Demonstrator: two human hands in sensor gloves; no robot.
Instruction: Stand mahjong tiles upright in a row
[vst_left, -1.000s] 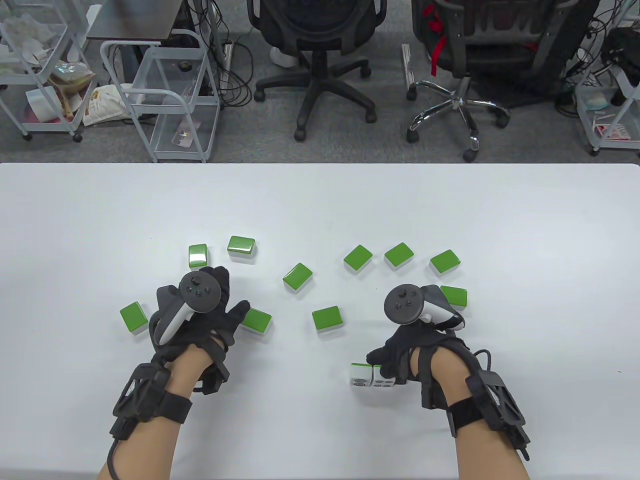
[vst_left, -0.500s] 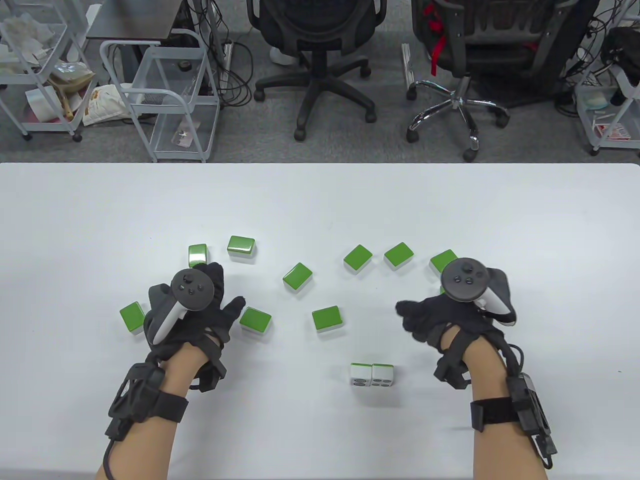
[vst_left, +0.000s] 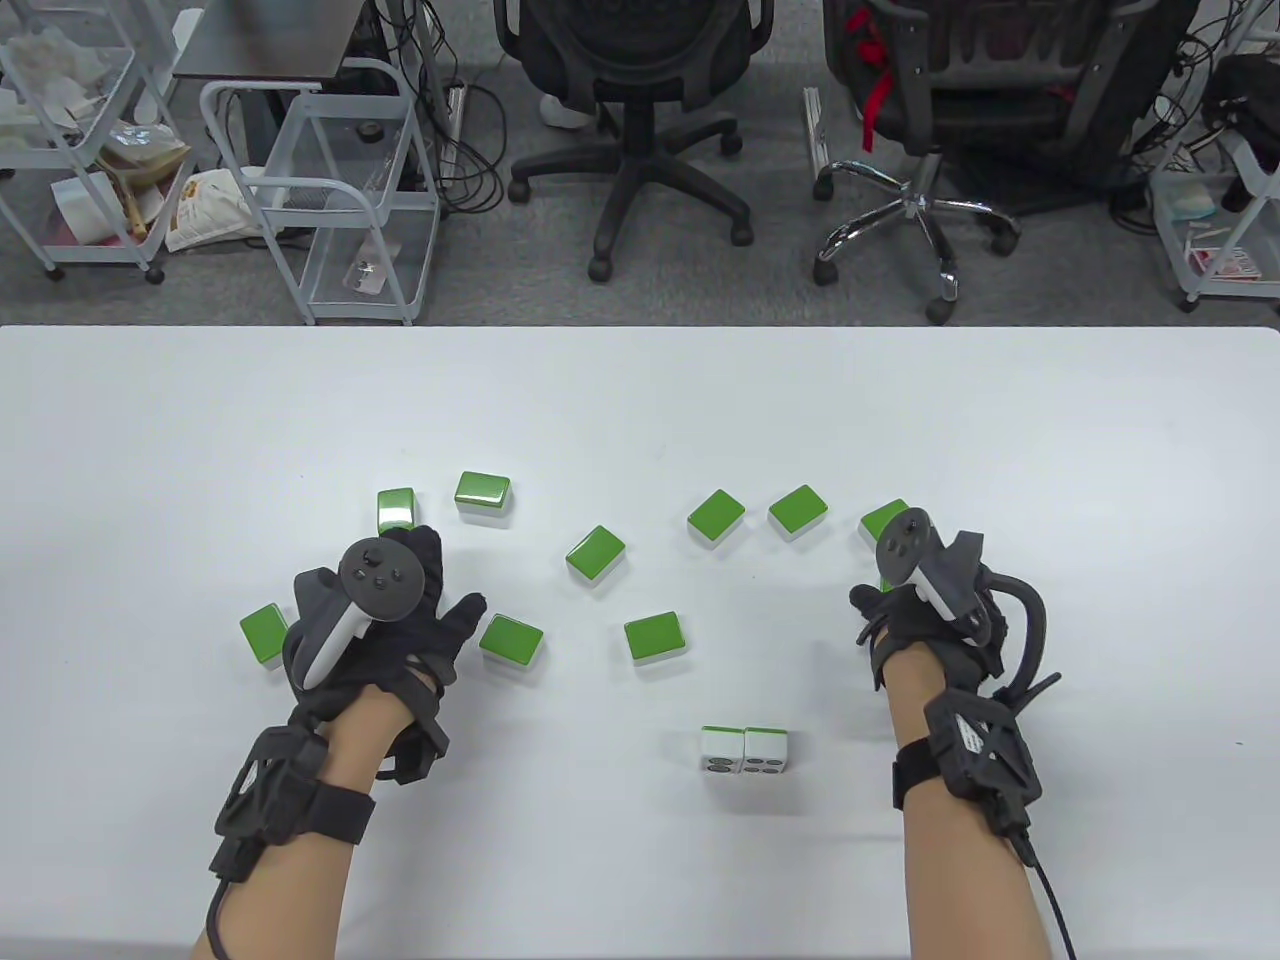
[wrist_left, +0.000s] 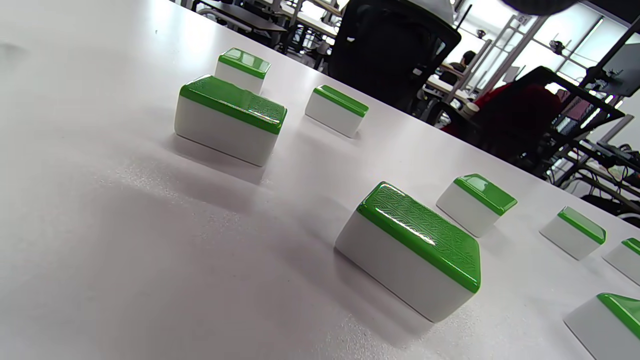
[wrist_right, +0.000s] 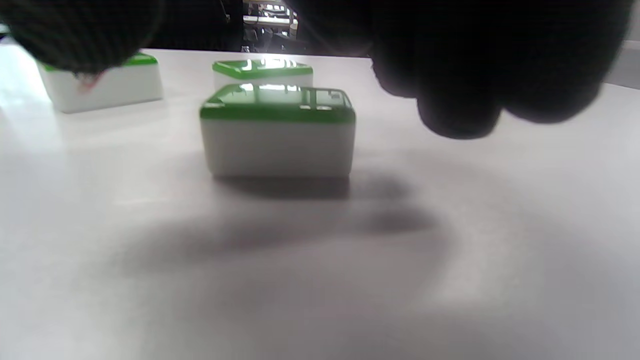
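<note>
Two tiles (vst_left: 745, 752) stand upright side by side near the front centre, faces toward me. Several green-backed tiles lie flat in an arc, among them the ones at the left (vst_left: 264, 633), centre (vst_left: 653, 637) and far right (vst_left: 884, 518). My left hand (vst_left: 445, 575) rests open on the table, its thumb next to a flat tile (vst_left: 511, 640). My right hand (vst_left: 885, 592) hovers open over another flat tile that it mostly hides. In the right wrist view that tile (wrist_right: 277, 131) lies flat just beyond my fingers (wrist_right: 465, 75), untouched.
The white table's far edge (vst_left: 640, 330) borders two office chairs (vst_left: 625, 120) and wire carts (vst_left: 330, 190). The left wrist view shows flat tiles close by (wrist_left: 415, 250) and further off (wrist_left: 230, 120), with no fingers in view.
My right hand let go of the two upright tiles and moved up and right to the flat tiles at the right, turning on its side. My left hand shifted slightly left.
</note>
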